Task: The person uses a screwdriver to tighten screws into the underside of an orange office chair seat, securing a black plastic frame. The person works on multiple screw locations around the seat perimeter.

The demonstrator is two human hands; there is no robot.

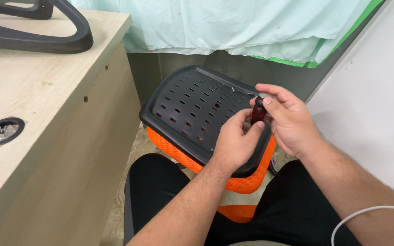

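Note:
A chair seat lies upside down by my knees, its black slotted plastic underside (192,107) facing up and orange mesh padding (247,182) below. Over its right part stands a screwdriver with a dark red handle (258,114), upright. My right hand (288,120) grips the top of the handle, thumb on its cap. My left hand (237,141) holds the lower part of the tool, fingers curled around it. The tip is hidden behind my left hand.
A light wooden desk (37,136) with a round cable hole (1,132) stands to the left, a black chair part (33,41) lying on it. Pale green cloth (233,23) hangs behind. A white wall (370,105) is on the right, a white cable (365,214) at my right arm.

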